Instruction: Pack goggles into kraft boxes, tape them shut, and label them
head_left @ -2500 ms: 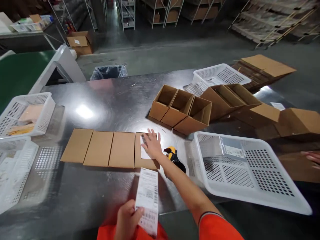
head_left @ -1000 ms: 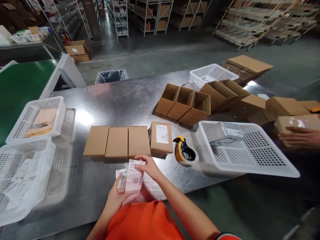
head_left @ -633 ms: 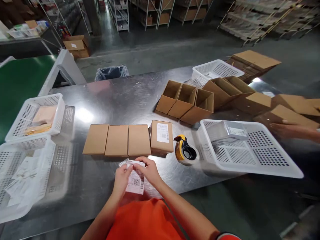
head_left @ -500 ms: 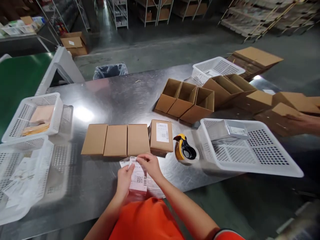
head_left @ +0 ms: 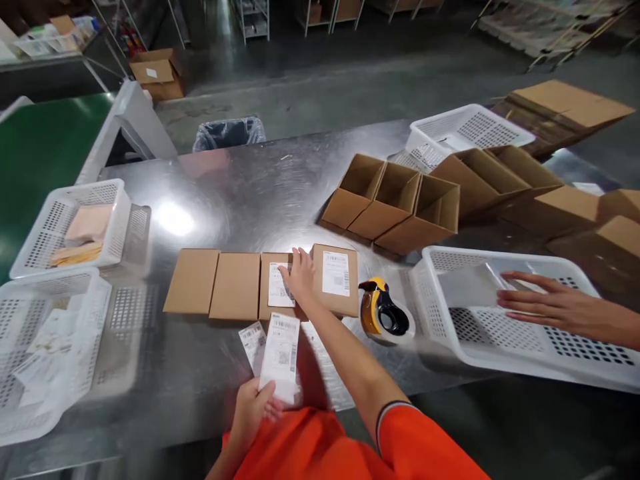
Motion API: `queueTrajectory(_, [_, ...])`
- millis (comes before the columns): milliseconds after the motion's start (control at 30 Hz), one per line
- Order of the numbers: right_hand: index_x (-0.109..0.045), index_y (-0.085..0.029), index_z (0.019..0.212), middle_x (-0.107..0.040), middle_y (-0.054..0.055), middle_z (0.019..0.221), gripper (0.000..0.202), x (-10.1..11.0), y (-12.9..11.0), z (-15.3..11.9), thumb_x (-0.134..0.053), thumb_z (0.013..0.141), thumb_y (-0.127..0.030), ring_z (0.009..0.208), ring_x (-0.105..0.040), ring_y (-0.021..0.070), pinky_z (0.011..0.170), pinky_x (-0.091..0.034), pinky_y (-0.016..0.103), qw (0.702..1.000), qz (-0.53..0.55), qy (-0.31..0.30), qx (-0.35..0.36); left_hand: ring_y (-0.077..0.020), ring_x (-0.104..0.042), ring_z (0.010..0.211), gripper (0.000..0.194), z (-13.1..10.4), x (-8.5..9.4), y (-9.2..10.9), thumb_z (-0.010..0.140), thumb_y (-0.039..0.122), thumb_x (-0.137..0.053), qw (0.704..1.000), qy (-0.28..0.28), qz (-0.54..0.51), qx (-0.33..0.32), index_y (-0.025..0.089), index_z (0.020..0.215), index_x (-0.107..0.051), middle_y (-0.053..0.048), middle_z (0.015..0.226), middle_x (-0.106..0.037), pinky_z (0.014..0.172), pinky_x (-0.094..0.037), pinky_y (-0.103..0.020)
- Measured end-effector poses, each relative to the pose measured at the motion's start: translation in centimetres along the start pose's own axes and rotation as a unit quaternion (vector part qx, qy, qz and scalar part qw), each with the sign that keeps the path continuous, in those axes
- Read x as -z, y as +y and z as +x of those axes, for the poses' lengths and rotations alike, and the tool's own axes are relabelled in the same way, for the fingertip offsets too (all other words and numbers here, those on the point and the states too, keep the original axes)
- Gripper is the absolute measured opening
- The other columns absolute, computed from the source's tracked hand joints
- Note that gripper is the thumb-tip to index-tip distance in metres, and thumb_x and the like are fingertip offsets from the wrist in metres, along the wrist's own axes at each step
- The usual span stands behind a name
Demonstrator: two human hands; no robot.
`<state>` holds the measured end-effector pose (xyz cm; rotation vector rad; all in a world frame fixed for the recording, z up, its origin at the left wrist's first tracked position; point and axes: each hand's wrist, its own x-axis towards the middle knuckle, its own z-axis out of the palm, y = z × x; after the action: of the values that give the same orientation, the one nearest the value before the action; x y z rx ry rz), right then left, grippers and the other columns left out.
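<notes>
My left hand (head_left: 251, 408) grips a stack of printed shipping labels (head_left: 283, 347) at its lower end. Another label (head_left: 253, 343) pokes out to the left of the stack. Over the third small cardboard box (head_left: 267, 259), my right hand (head_left: 301, 277) lies with fingers stretched out, touching a white label (head_left: 278, 293) on its top. Two plain closed boxes, the leftmost box (head_left: 193, 280) and its neighbour (head_left: 235, 287), stand in the same row. At the right end, a box (head_left: 320, 303) carries a label of its own.
A yellow tape dispenser (head_left: 383, 313) sits right of the row. Behind it stand open boxes (head_left: 395, 223). A co-worker's hand (head_left: 565, 307) reaches over a white basket (head_left: 500, 363). White baskets (head_left: 117, 207) holding envelopes and papers stand at left. A lined bin (head_left: 230, 133) is beyond the table.
My right hand has moved from the label stack up to the third box, where a label now lies. The view has shifted, and the co-worker's hand is now over the basket.
</notes>
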<state>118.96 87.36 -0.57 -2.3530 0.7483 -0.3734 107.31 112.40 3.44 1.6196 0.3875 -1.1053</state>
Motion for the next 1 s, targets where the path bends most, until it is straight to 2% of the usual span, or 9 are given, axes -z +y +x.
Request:
queueTrajectory(167, [-0.036, -0.019, 0.146, -0.032, 0.009, 0.154, 0.064, -0.2, 0.1, -2.2, -0.046, 0.090, -0.048, 0.144, -0.020, 0.0294, 0.117, -0.007, 0.049, 0.923, -0.091, -0.216, 0.306, -0.0173, -0.063, 0.053, 0.050, -2.2, 3.0, 0.3, 0.069, 0.061, -0.067, 0.996, 0.020, 0.022, -0.089, 0.011, 0.070, -0.068, -0.007, 0.061, -0.070, 0.054, -0.049, -0.027])
queueTrajectory(300, [-0.029, -0.004, 0.148, -0.022, 0.020, 0.155, 0.068, 0.2, 0.1, -1.8, -0.040, 0.093, -0.044, 0.145, -0.014, 0.0323, 0.117, -0.004, 0.052, 0.958, -0.151, -0.161, 0.184, -0.0203, -0.065, 0.058, 0.045, -2.6, 5.3, 1.7, 0.068, 0.057, -0.069, 0.988, 0.074, 0.033, -0.134, 0.012, 0.068, -0.070, -0.008, 0.063, -0.072, 0.057, -0.052, -0.030])
queueTrajectory(467, [-0.048, -0.009, 0.137, -0.031, 0.017, 0.153, 0.063, 2.0, -0.9, -6.2, -0.047, 0.090, -0.051, 0.144, -0.018, 0.0302, 0.118, -0.009, 0.047, 0.939, 0.006, -0.250, 0.235, -0.0216, -0.065, 0.055, 0.042, -4.5, 8.1, 3.2, 0.066, 0.056, -0.070, 0.970, 0.130, 0.019, -0.203, 0.013, 0.066, -0.070, -0.008, 0.060, -0.071, 0.055, -0.053, -0.031])
queueTrajectory(600, [-0.065, -0.018, 0.108, -0.065, 0.015, 0.121, 0.060, 2.4, -3.9, -12.1, -0.028, 0.093, -0.063, 0.120, -0.054, 0.0269, 0.104, -0.038, 0.047, 0.933, 0.246, -0.264, 0.006, -0.0202, -0.064, 0.062, 0.036, -8.3, 8.8, 4.9, 0.075, 0.047, -0.063, 0.938, 0.103, 0.158, -0.291, 0.017, 0.057, -0.070, -0.006, 0.063, -0.069, 0.060, -0.051, -0.027])
queueTrajectory(700, [-0.066, -0.017, 0.081, -0.069, 0.009, 0.069, 0.080, 2.0, -6.9, -15.9, -0.007, 0.090, -0.071, 0.068, -0.067, 0.0214, 0.068, -0.055, 0.039, 0.844, 0.336, -0.410, -0.074, -0.0181, -0.060, 0.068, 0.032, -11.3, 7.9, 6.4, 0.079, 0.040, -0.060, 0.869, 0.074, 0.292, -0.392, 0.019, 0.058, -0.071, -0.007, 0.075, -0.066, 0.061, -0.048, -0.025])
queueTrajectory(767, [-0.065, -0.016, 0.075, -0.065, 0.007, 0.060, 0.081, 2.0, -8.6, -17.7, -0.013, 0.086, -0.077, 0.056, -0.064, 0.0186, 0.058, -0.054, 0.034, 0.695, 0.459, -0.533, -0.150, -0.0173, -0.055, 0.073, 0.029, -13.0, 7.1, 6.9, 0.082, 0.036, -0.059, 0.808, 0.078, 0.368, -0.453, 0.021, 0.061, -0.073, -0.008, 0.082, -0.062, 0.063, -0.047, -0.025])
queueTrajectory(833, [-0.065, -0.015, 0.081, -0.068, 0.006, 0.069, 0.063, 2.4, -10.0, -18.6, -0.043, 0.081, -0.074, 0.064, -0.065, 0.0179, 0.064, -0.054, 0.031, 0.575, 0.580, -0.534, -0.221, -0.0160, -0.051, 0.071, 0.027, -14.2, 6.6, 6.9, 0.084, 0.033, -0.057, 0.757, 0.086, 0.431, -0.483, 0.022, 0.067, -0.074, -0.008, 0.086, -0.059, 0.063, -0.045, -0.025])
queueTrajectory(900, [-0.066, -0.016, 0.088, -0.071, 0.006, 0.080, 0.042, 3.1, -10.9, -18.5, -0.071, 0.072, -0.055, 0.072, -0.066, 0.0174, 0.071, -0.053, 0.030, 0.570, 0.645, -0.448, -0.242, -0.0158, -0.049, 0.072, 0.025, -15.1, 6.7, 6.3, 0.086, 0.029, -0.054, 0.720, 0.091, 0.474, -0.499, 0.023, 0.074, -0.075, -0.008, 0.093, -0.059, 0.063, -0.045, -0.026])
queueTrajectory(1000, [-0.068, -0.017, 0.088, -0.072, 0.005, 0.086, 0.036, 4.1, -11.8, -17.3, -0.083, 0.060, -0.036, 0.076, -0.065, 0.0190, 0.076, -0.052, 0.033, 0.643, 0.640, -0.364, -0.213, -0.0194, -0.052, 0.082, 0.023, -15.2, 7.6, 4.4, 0.084, 0.026, -0.055, 0.679, 0.133, 0.495, -0.526, 0.023, 0.074, -0.075, -0.011, 0.104, -0.060, 0.067, -0.046, -0.029])
